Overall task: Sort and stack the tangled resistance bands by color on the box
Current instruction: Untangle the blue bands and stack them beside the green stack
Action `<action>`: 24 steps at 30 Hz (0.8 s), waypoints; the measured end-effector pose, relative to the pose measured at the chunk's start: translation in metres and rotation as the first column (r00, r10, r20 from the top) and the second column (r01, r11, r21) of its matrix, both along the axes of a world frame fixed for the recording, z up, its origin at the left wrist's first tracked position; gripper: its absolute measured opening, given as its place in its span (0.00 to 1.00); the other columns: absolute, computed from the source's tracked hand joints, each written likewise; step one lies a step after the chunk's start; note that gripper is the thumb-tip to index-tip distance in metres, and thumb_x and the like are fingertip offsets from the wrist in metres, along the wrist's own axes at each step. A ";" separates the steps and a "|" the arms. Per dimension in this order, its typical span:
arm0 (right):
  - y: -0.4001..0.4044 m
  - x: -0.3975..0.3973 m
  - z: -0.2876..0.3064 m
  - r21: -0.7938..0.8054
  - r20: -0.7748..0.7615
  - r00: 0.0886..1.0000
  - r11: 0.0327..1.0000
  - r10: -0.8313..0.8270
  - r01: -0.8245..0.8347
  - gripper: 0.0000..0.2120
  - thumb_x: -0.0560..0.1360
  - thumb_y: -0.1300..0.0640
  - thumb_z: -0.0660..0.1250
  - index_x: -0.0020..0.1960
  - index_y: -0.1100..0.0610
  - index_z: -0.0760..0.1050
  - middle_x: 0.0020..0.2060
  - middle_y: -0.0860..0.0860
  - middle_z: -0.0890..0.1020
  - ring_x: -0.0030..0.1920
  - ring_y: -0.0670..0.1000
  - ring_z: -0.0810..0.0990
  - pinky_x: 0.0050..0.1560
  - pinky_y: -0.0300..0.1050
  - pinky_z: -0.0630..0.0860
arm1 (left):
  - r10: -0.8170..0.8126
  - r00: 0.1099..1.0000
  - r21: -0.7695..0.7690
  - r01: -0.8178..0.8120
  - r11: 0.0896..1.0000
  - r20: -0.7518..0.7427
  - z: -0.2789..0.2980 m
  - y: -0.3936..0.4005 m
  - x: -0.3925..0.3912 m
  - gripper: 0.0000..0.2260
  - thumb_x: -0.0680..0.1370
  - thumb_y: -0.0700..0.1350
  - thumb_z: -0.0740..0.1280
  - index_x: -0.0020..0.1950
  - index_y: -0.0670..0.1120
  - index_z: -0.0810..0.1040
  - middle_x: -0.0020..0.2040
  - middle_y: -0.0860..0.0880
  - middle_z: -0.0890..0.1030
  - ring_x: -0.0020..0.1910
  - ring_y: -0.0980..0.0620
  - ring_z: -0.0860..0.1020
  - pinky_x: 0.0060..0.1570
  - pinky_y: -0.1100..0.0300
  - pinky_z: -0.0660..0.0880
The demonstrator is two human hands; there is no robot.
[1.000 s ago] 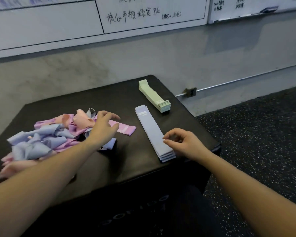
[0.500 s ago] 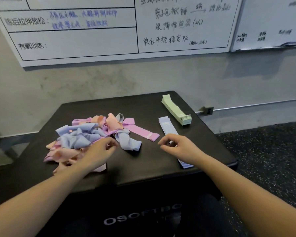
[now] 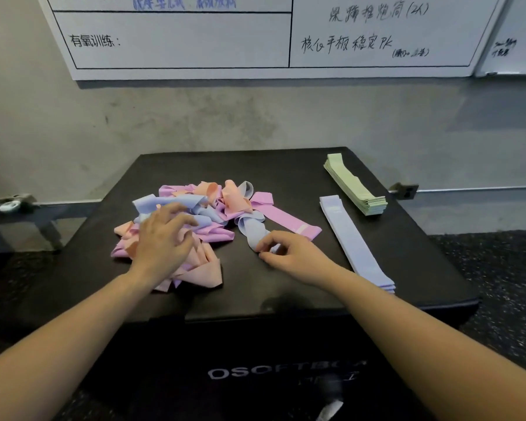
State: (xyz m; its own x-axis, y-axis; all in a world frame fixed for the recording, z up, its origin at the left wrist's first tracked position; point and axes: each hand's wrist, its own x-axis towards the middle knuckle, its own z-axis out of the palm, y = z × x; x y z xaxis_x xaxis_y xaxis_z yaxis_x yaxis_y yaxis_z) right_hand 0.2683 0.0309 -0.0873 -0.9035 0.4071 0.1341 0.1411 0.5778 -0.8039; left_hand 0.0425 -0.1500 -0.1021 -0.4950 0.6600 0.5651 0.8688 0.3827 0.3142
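A tangled pile of pink, peach and pale blue bands (image 3: pixel 207 205) lies on the left half of the black box (image 3: pixel 286 293). My left hand (image 3: pixel 161 241) rests on top of the pile with spread, slightly bent fingers. My right hand (image 3: pixel 289 253) pinches the near end of a twisted pale blue band (image 3: pixel 251 230) at the pile's right edge. A pink band (image 3: pixel 286 217) trails flat to the right of it. A flat stack of pale blue bands (image 3: pixel 353 241) and a stack of green bands (image 3: pixel 354 188) lie on the right side.
The box stands against a grey wall under a whiteboard (image 3: pixel 255 34) with writing. A metal bracket (image 3: pixel 406 189) sits on the wall rail at right, another fitting (image 3: pixel 12 203) at left. Speckled dark floor (image 3: pixel 504 284) lies to the right.
My right hand moved left from the blue stack and took the end of the twisted blue band. My left hand moved up onto the pile. The view shifted left and closer.
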 end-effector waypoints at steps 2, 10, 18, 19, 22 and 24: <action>-0.004 -0.020 -0.003 0.012 0.010 1.000 1.000 0.020 -0.020 0.07 0.78 0.58 0.69 0.52 0.47 0.82 0.47 0.43 0.82 0.37 0.39 0.76 0.46 0.34 0.74 | -0.001 1.000 0.055 0.000 0.998 0.022 -0.003 -0.004 -0.006 0.12 0.72 0.35 0.74 0.53 0.46 0.84 0.64 0.44 0.75 0.63 0.41 0.74 0.62 0.45 0.69; -0.031 -0.104 0.006 -0.031 -0.012 0.993 0.993 0.114 -0.114 0.28 0.77 0.55 0.72 0.74 0.48 0.66 0.64 0.48 0.75 0.58 0.45 0.77 0.59 0.39 0.73 | -0.207 0.978 0.110 0.204 0.973 0.009 -0.023 -0.010 -0.020 0.09 0.73 0.39 0.71 0.52 0.44 0.82 0.68 0.43 0.72 0.69 0.42 0.72 0.63 0.49 0.73; -0.053 -0.167 0.001 0.040 -0.006 0.999 0.998 0.046 -0.046 0.09 0.79 0.52 0.69 0.59 0.50 0.80 0.54 0.46 0.84 0.54 0.46 0.81 0.59 0.48 0.79 | -0.228 0.973 0.277 0.215 0.936 0.015 -0.020 -0.020 -0.027 0.09 0.73 0.42 0.64 0.49 0.41 0.80 0.62 0.45 0.71 0.63 0.44 0.74 0.64 0.63 0.71; -0.052 -0.169 -0.001 0.038 -0.025 1.000 0.999 0.010 -0.009 0.07 0.79 0.52 0.69 0.56 0.50 0.81 0.51 0.44 0.83 0.52 0.45 0.81 0.58 0.47 0.79 | -0.223 0.975 0.274 0.211 0.938 0.015 -0.020 -0.022 -0.027 0.10 0.73 0.42 0.64 0.49 0.40 0.81 0.61 0.44 0.71 0.62 0.45 0.74 0.65 0.65 0.70; -0.048 -0.167 -0.003 -0.013 -0.102 0.993 0.998 -0.059 0.058 0.04 0.80 0.55 0.68 0.53 0.50 0.81 0.47 0.42 0.82 0.48 0.42 0.80 0.54 0.42 0.78 | -0.190 0.981 0.222 0.178 0.959 0.035 -0.022 -0.022 -0.028 0.11 0.74 0.44 0.65 0.52 0.40 0.80 0.62 0.42 0.72 0.64 0.48 0.73 0.65 0.71 0.66; -0.044 -0.159 -0.001 -0.086 -0.171 0.979 0.992 -0.107 0.093 0.04 0.81 0.58 0.66 0.53 0.53 0.80 0.45 0.42 0.80 0.45 0.40 0.80 0.48 0.37 0.76 | -0.143 0.987 0.169 0.129 0.977 0.075 -0.026 -0.019 -0.032 0.13 0.75 0.45 0.69 0.57 0.42 0.79 0.66 0.44 0.72 0.66 0.51 0.71 0.64 0.74 0.63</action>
